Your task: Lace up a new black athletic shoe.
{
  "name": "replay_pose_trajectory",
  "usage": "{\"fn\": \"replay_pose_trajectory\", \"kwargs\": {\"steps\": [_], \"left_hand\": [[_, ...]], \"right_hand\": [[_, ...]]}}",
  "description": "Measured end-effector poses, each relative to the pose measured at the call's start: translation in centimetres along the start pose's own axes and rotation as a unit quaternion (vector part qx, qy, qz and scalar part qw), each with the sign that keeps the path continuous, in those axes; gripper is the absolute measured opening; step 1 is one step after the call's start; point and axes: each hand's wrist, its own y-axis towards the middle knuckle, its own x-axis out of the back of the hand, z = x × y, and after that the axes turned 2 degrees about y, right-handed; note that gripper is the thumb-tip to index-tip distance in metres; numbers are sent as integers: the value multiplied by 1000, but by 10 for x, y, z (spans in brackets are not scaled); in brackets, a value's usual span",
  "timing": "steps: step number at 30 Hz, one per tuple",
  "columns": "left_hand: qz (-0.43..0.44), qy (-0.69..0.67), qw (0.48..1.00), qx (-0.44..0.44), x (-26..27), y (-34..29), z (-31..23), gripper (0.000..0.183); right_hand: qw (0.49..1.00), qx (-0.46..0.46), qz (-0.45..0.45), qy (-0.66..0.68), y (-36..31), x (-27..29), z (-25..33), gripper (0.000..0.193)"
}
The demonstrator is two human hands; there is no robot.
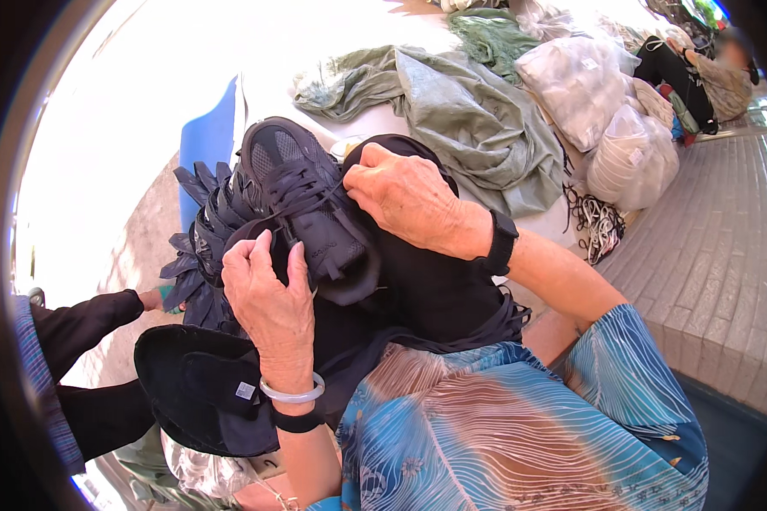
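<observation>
A black shoe upper [294, 192] with mesh panels rests over my lap, its toe pointing away and its tongue toward me. Dark shoelace [302, 189] crosses its front. On the right of the lacing, my right hand [409, 200] pinches a strand of that lace between thumb and fingertips. My left hand [268, 298] is at the near left side, its fingertips closed on lace by the tongue; they partly hide it. Beside the shoe upper, on its left, is a pile of similar black shoe uppers [209, 230]. Black cloth [426, 289] covers my lap.
A black rounded piece with a white label [245, 390] lies by my left forearm. Grey-green sheeting [464, 119] and filled plastic bags [575, 89] stand ahead right, near bundled laces [601, 226]. A tiled ledge [699, 272] runs along the right. People sit at left and far right.
</observation>
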Motion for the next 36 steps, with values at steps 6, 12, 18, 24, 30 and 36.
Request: {"fn": "replay_pose_trajectory", "kwargs": {"steps": [6,12,18,24,30,36], "left_hand": [[28,31,999,25,0,-6,-8,41],[85,-9,995,60,-9,4,-5,35],[89,-63,994,17,-13,10,13,34],[83,-103,990,46,-13,8,14,32],[54,-137,988,55,-16,4,11,31],[51,-108,992,30,-9,11,-2,28]], "right_hand": [[998,-31,28,45,10,-9,2,12],[998,2,43,35,12,-9,-3,12],[998,22,54,39,16,-10,-10,11],[991,23,96,93,25,-10,-14,15],[980,-1,142,143,34,-13,-13,17],[973,12,142,180,38,-18,-16,15]]}}
